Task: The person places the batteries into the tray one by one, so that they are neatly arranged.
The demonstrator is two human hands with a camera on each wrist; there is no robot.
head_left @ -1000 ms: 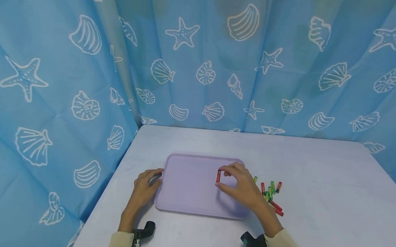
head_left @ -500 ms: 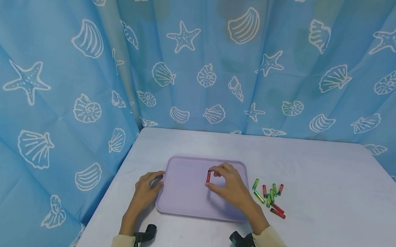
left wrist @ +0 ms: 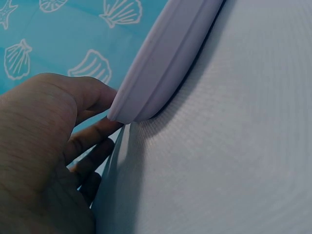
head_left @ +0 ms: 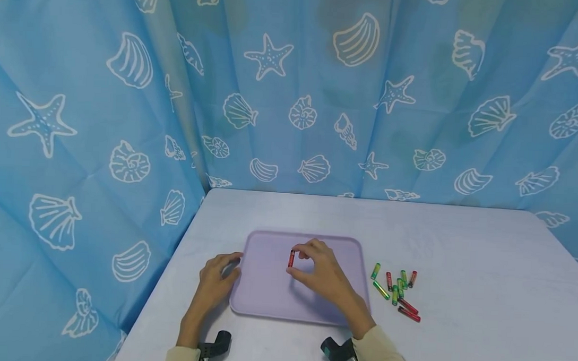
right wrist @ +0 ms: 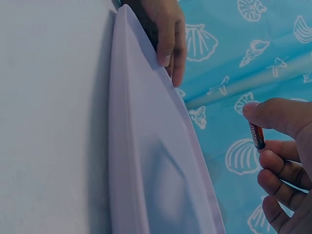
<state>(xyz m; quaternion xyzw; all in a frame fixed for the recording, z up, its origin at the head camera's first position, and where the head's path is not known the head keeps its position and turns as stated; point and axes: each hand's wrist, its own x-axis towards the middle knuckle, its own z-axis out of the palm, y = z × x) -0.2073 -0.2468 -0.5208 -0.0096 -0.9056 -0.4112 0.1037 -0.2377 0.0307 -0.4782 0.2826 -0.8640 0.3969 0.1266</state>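
My right hand (head_left: 325, 274) pinches a small red battery (head_left: 291, 258) by its two ends, between thumb and forefinger, above the lilac tray (head_left: 261, 296). In the right wrist view, the battery (right wrist: 256, 135) shows a black end with lettering, and the other fingers curl loosely beneath it. At the tray's left side, my left hand (head_left: 214, 281) has its thumb and forefinger spread apart at the rim. The left wrist view shows these relaxed fingertips right at the edge of the tray (left wrist: 161, 63). No battery lies on the part of the tray that shows.
Right of the tray, several loose green batteries (head_left: 381, 290) and red batteries (head_left: 409, 314) lie scattered on the white-covered table (head_left: 482, 272). A blue curtain (head_left: 281, 132) with shell prints hangs behind and to the left. Each wrist wears a dark camera mount (head_left: 338, 350).
My right hand has moved left over the tray, carrying the red battery from its right part toward the middle. The loose batteries are now fully uncovered. My left hand has stayed at the rim.
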